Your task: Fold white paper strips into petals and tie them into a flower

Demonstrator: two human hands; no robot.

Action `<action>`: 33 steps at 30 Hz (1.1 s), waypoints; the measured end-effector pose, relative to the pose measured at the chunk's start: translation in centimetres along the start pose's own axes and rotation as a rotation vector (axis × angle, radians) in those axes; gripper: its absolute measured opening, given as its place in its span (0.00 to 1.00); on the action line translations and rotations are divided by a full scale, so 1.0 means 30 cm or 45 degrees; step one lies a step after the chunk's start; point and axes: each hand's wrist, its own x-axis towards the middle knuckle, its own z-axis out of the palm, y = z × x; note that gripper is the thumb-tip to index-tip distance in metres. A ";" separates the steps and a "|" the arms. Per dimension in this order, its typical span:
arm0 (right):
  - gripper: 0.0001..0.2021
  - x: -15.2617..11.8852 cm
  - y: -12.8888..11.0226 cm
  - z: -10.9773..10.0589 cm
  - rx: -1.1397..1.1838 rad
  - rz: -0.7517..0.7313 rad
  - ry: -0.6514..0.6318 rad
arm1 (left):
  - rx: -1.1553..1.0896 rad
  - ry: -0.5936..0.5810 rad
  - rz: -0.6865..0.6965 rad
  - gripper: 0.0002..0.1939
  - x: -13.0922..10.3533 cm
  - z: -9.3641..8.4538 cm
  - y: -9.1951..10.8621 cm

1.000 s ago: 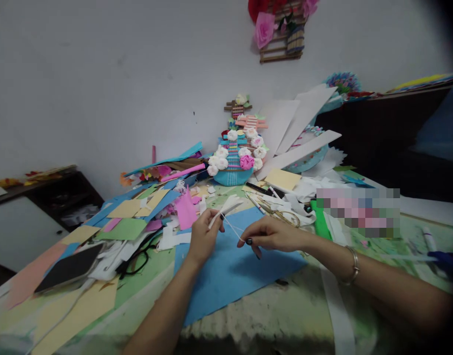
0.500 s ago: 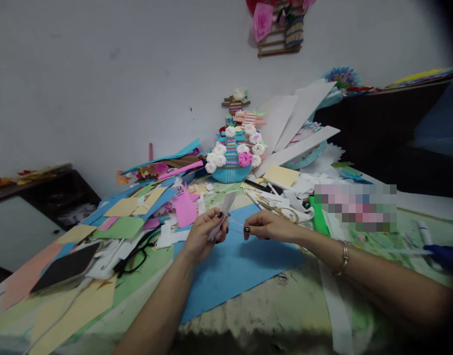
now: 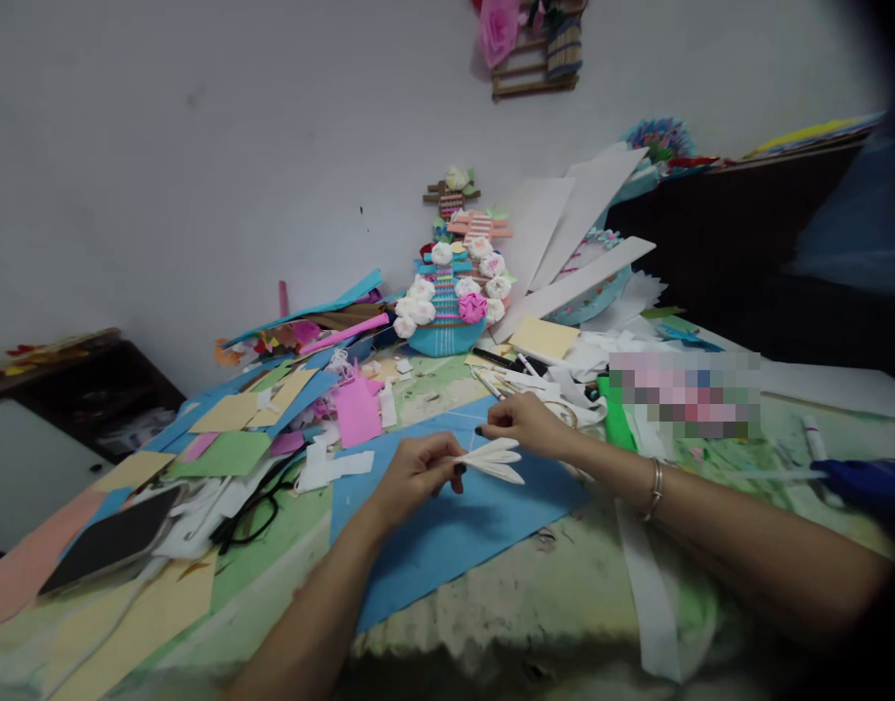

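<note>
Pinched at one end in my left hand [image 3: 423, 474] is a piece of folded white paper [image 3: 497, 458], its layers fanning out to the right. My right hand [image 3: 518, 423] is just beyond it, thumb and finger closed. A thin white thread [image 3: 472, 440] seems to run from those fingertips down toward the pinched end of the paper; its ends are hard to make out. Beneath both hands lies a large blue sheet of paper [image 3: 410, 574].
A blue paper ornament [image 3: 447, 336] with white and pink flowers stands against the wall. Paper scraps [image 3: 355, 404], a dark tablet-like slab [image 3: 115, 535] and eyeglasses [image 3: 253, 526] lie left. Pens [image 3: 502, 360] and a white strip [image 3: 648, 594] lie right.
My left hand has turned the white paper from upright to pointing right, and its layers have spread. My right hand has risen a little and moved right. The whole view has shifted slightly.
</note>
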 end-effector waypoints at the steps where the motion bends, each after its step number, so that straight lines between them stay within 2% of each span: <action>1: 0.15 0.000 0.002 0.001 -0.033 -0.004 0.052 | 0.104 0.023 0.024 0.09 -0.001 0.000 -0.001; 4: 0.16 -0.003 -0.002 0.001 -0.097 -0.035 0.138 | 0.410 0.046 0.070 0.06 -0.003 0.004 -0.012; 7: 0.17 -0.012 -0.022 -0.001 -0.105 -0.104 0.138 | 0.680 0.123 0.045 0.06 0.002 0.014 -0.025; 11: 0.13 -0.030 -0.073 -0.016 0.127 -0.180 -0.090 | 0.945 0.410 -0.058 0.06 0.013 0.022 -0.028; 14: 0.09 -0.039 -0.105 -0.029 0.274 -0.141 -0.248 | 1.041 0.647 -0.118 0.07 0.009 0.019 -0.020; 17: 0.11 -0.044 -0.110 -0.026 0.383 -0.089 -0.400 | 1.032 0.821 -0.109 0.09 -0.005 0.019 -0.014; 19: 0.11 -0.045 -0.101 -0.013 0.444 -0.085 -0.494 | 0.936 0.857 -0.039 0.10 -0.014 0.023 -0.012; 22: 0.08 -0.047 -0.079 0.016 0.537 -0.091 -0.592 | 0.717 0.717 0.103 0.11 -0.018 0.032 -0.009; 26: 0.10 -0.041 -0.047 0.036 0.648 -0.066 -0.626 | 0.315 0.313 0.180 0.16 -0.009 0.041 -0.001; 28: 0.11 -0.031 -0.032 0.031 0.597 -0.047 -0.592 | 0.163 0.162 0.174 0.18 -0.005 0.042 0.001; 30: 0.13 -0.022 -0.021 0.021 0.487 -0.018 -0.500 | 0.098 0.093 0.161 0.18 -0.005 0.041 0.001; 33: 0.14 -0.014 -0.017 0.010 0.334 0.006 -0.350 | 0.049 0.085 0.141 0.17 -0.006 0.036 -0.002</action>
